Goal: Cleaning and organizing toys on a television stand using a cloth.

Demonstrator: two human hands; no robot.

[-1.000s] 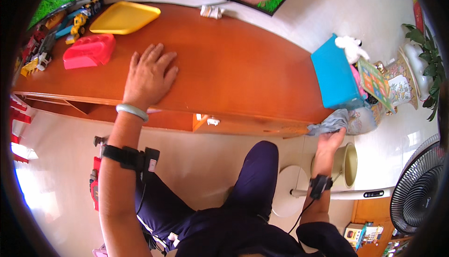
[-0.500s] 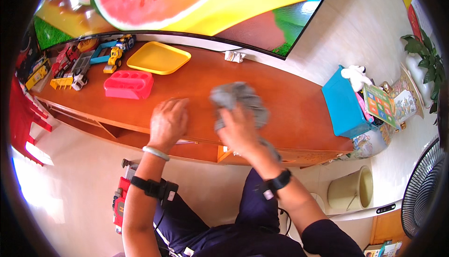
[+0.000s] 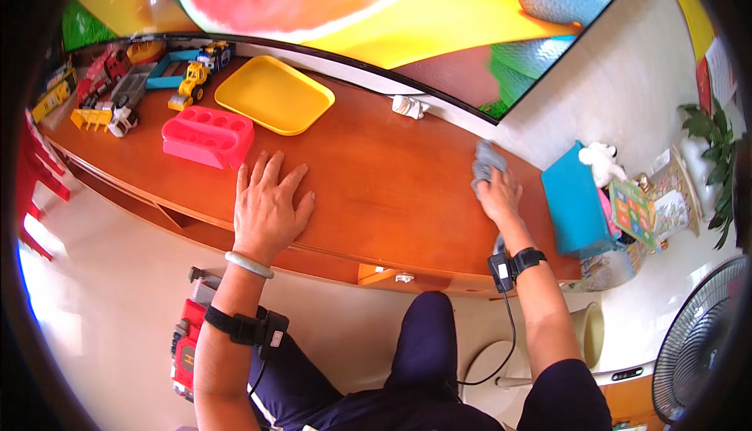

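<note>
My right hand (image 3: 500, 196) grips a bunched grey cloth (image 3: 486, 163) against the top of the brown wooden cabinet (image 3: 384, 188), toward its right end. Part of the cloth is hidden under the fingers. Flat on the cabinet top near the front edge rests my left hand (image 3: 270, 208), fingers spread and nothing in it. Just beyond its fingertips stands a pink plastic holder with round holes (image 3: 207, 137). Behind that holder lies a yellow tray (image 3: 274, 94).
A large screen (image 3: 376, 8) runs along the back. Toy trucks (image 3: 188, 86) crowd the left end. On the right, a blue bin (image 3: 576, 200) holds a white plush toy (image 3: 601, 163). A small white object (image 3: 409, 106) sits by the screen. A fan (image 3: 701, 337) stands lower right.
My right hand has swept the grey cloth rightward and away from me, and the cloth is now more bunched. My left hand has spread its fingers flat on the cabinet. The view has shifted slightly.
</note>
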